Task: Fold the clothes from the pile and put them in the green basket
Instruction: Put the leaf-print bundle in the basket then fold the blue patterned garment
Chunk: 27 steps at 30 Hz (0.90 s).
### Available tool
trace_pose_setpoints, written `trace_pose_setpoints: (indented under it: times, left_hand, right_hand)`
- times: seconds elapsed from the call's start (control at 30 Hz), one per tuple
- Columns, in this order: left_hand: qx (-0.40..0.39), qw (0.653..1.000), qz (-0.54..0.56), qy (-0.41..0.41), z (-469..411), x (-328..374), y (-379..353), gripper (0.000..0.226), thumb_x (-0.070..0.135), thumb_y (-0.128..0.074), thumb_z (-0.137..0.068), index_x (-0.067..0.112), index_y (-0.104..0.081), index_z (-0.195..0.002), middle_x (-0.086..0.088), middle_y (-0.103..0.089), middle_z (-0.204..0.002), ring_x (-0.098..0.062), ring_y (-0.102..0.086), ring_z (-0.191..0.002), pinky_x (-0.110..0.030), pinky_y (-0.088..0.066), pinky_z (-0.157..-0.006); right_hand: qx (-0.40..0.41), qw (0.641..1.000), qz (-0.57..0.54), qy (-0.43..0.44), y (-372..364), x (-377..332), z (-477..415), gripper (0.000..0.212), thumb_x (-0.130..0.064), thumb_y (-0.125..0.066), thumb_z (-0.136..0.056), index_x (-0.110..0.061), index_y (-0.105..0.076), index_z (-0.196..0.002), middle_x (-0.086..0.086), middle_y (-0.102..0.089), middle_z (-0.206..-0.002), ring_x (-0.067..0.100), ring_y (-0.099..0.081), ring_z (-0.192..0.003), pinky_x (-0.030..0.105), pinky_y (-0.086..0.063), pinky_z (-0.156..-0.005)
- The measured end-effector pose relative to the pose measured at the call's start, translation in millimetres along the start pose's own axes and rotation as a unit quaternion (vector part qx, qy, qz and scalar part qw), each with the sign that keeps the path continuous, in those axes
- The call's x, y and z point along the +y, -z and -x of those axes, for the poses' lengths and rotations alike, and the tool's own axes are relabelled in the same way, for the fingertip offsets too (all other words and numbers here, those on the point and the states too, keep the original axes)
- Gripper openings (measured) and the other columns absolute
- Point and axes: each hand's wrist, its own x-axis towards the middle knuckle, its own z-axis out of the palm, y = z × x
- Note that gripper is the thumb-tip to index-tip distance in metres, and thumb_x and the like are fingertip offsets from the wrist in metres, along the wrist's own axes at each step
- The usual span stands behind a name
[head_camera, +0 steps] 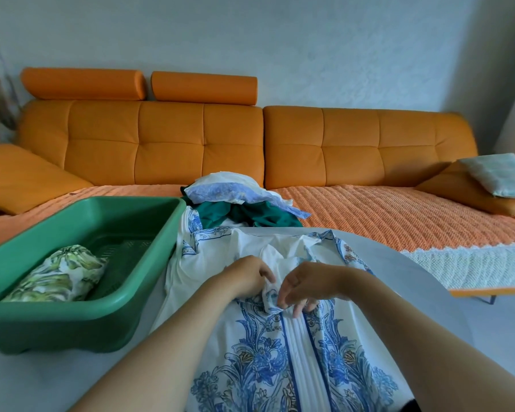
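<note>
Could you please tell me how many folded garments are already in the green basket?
1: a leaf-print bundle lying in the near left of the green basket; its front wall may hide more.

You faced a long orange sofa [202,144]. Behind the sofa stood a plain pale wall [280,40]. On top of the sofa's back sat two orange roll cushions [84,83]. A bumpy orange cover [384,215] with a white edge lay over the sofa's seat. At the sofa's far right end leaned an orange pillow [470,194]. The light was soft.
</note>
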Motion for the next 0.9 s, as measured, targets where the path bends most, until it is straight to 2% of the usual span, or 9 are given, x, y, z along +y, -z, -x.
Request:
trace_pose_setpoints:
  times: [0.1, 0.2, 0.33, 0.43, 0.5, 0.57, 0.7, 0.8, 0.9]
  left_hand:
    - [0.019, 1.0, -0.001, -0.015, 4.6, 3.5, 0.2, 0.044, 0.007, -0.041, -0.088, 0.039, -0.072, -0.085, 0.006, -0.066, -0.109, -0.013, -0.064, -0.083, -0.026, -0.049, -0.067]
    - [0.069, 0.995, 0.046, -0.056, 8.7, 10.4, 11.4, 0.036, 0.014, -0.048, -0.089, 0.035, -0.077, -0.088, 0.01, -0.07, -0.099, -0.003, -0.053, -0.055, -0.021, -0.039, -0.054]
    - [0.054, 0.984, 0.15, -0.083, 13.5, 19.3, 24.0, 0.025, 0.01, -0.054, -0.089, 0.026, -0.072, -0.096, 0.004, -0.073, -0.08, -0.015, -0.063, -0.069, -0.027, -0.051, -0.065]
    - [0.029, 0.98, 0.196, -0.037, 11.5, 12.7, 24.3, 0.026, 0.005, -0.048, -0.09, 0.022, -0.057, -0.108, -0.002, -0.069, -0.072, -0.018, -0.061, -0.062, -0.026, -0.048, -0.059]
    - [0.079, 0.988, 0.133, -0.015, 5.3, 1.7, 18.7, 0.023, 0.013, -0.046, -0.093, 0.028, -0.052, -0.109, 0.001, -0.07, -0.09, -0.017, -0.063, -0.075, -0.029, -0.049, -0.066]
    - [0.106, 0.991, 0.082, 0.006, -3.0, -11.4, 8.3, 0.026, 0.018, -0.045, -0.098, 0.028, -0.05, -0.122, 0.002, -0.063, -0.116, -0.016, -0.061, -0.095, -0.03, -0.049, -0.076]
    - [0.03, 0.998, 0.024, 0.046, -18.8, -21.6, -11.6, 0.066, 0.025, -0.053, -0.095, 0.026, -0.024, -0.154, -0.001, -0.047, -0.149, -0.026, -0.049, -0.129, -0.039, -0.044, -0.104]
    - [0.065, 0.994, 0.071, 0.059, -31.4, -19.0, -14.0, 0.076, 0.027, -0.064, -0.092, 0.025, -0.022, -0.156, -0.001, -0.059, -0.125, -0.026, -0.056, -0.119, -0.04, -0.046, -0.102]
    - [0.099, 0.981, 0.159, 0.046, -35.8, -8.9, -9.3, 0.064, 0.023, -0.071, -0.09, 0.019, -0.043, -0.148, -0.005, -0.062, -0.118, -0.024, -0.061, -0.107, -0.032, -0.049, -0.09]
  right_hand:
    - [0.175, 0.982, 0.055, -0.048, 0.9, 10.2, -9.8, 0.018, -0.017, -0.059, -0.095, -0.028, -0.072, -0.094, -0.003, -0.074, -0.095, 0.01, -0.072, -0.074, 0.022, -0.057, -0.063]
    - [0.316, 0.946, 0.063, -0.034, 1.6, 11.7, -16.8, 0.027, -0.013, -0.054, -0.096, -0.028, -0.067, -0.114, -0.005, -0.067, -0.11, 0.004, -0.057, -0.069, 0.014, -0.043, -0.054]
    - [0.284, 0.959, 0.022, 0.002, 6.5, 6.2, -30.1, 0.052, -0.025, -0.065, -0.095, -0.026, -0.05, -0.145, -0.008, -0.06, -0.135, 0.012, -0.061, -0.109, 0.021, -0.044, -0.085]
    - [0.202, 0.977, 0.059, -0.014, 2.8, 8.6, -45.2, 0.057, -0.026, -0.071, -0.092, -0.022, -0.05, -0.145, -0.002, -0.064, -0.131, 0.014, -0.061, -0.111, 0.025, -0.046, -0.096]
    - [0.208, 0.968, 0.136, -0.033, -0.5, 13.4, -53.6, 0.049, -0.023, -0.068, -0.092, -0.023, -0.055, -0.14, -0.002, -0.064, -0.13, 0.017, -0.061, -0.111, 0.028, -0.048, -0.096]
    - [0.233, 0.951, 0.199, -0.043, -0.9, 16.2, -60.1, 0.039, -0.022, -0.066, -0.093, -0.026, -0.063, -0.131, -0.002, -0.065, -0.126, 0.02, -0.063, -0.111, 0.032, -0.052, -0.094]
    - [0.255, 0.94, 0.217, -0.066, 3.5, 15.1, -65.0, 0.016, -0.023, -0.069, -0.088, -0.027, -0.077, -0.101, -0.003, -0.074, -0.103, 0.019, -0.069, -0.091, 0.035, -0.059, -0.082]
    - [0.294, 0.946, 0.134, -0.04, 10.3, 17.0, -60.8, 0.01, -0.024, -0.069, -0.09, -0.025, -0.079, -0.093, -0.007, -0.074, -0.09, 0.011, -0.064, -0.072, 0.028, -0.056, -0.069]
    - [0.364, 0.932, 0.009, 0.004, 20.3, 18.3, -50.4, 0.01, -0.022, -0.066, -0.095, -0.021, -0.076, -0.094, -0.009, -0.067, -0.078, 0.0, -0.047, -0.048, 0.017, -0.037, -0.047]
